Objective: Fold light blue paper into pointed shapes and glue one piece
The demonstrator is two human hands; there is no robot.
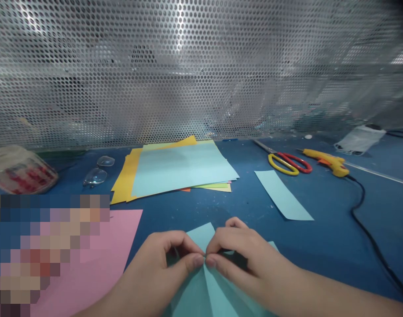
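Observation:
A light blue sheet of paper (204,295) with creases lies at the bottom middle, under and between my hands. My left hand (168,259) pinches it, thumb against fingertips. My right hand (244,255) pinches the same paper right beside, so the two thumbs nearly meet at a crease. Parts of the sheet are hidden behind my fingers. To the right of my right hand lies a narrow light blue paper strip (283,196).
Beyond my hands is a stack of coloured paper (181,169). Scissors (283,163) and a yellow glue gun (327,162) with a black cord lie right. Pink paper (102,259), glasses (96,176) and a tape roll (21,171) are left. Perforated metal mesh (201,88) stands behind.

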